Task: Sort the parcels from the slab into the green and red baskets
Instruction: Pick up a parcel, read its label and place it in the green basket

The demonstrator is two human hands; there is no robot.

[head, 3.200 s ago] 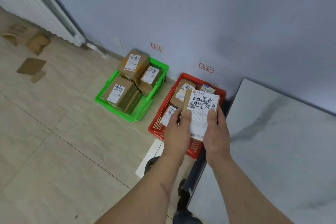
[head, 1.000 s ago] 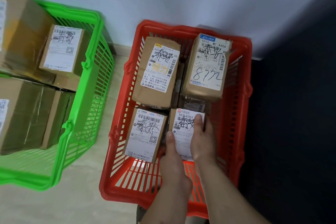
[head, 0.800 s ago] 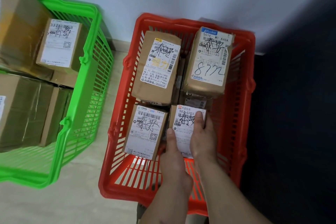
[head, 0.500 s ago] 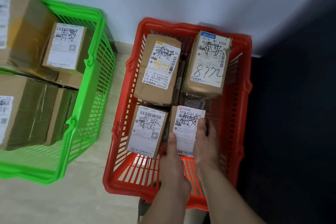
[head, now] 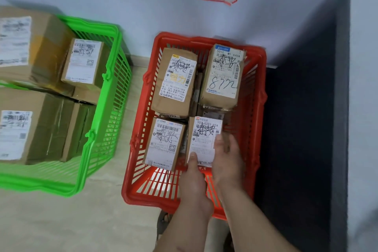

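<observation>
Both hands, left (head: 195, 178) and right (head: 228, 159), loose-fingered on a small white-labelled brown cardboard parcel (head: 204, 139) inside the red plastic lattice basket (head: 141, 149).

Red basket (head: 258, 96): 4 parcels fill far and middle part, packed side by side. Near strip of basket floor (head: 163, 184) bare on left; both hands (head: 212, 170) occupy near right. Slab (head: 362, 108) stands close along right rim. Wall (head: 143, 6) behind. Floor gap (head: 133, 88) open between red and green basket (head: 114, 80).
</observation>
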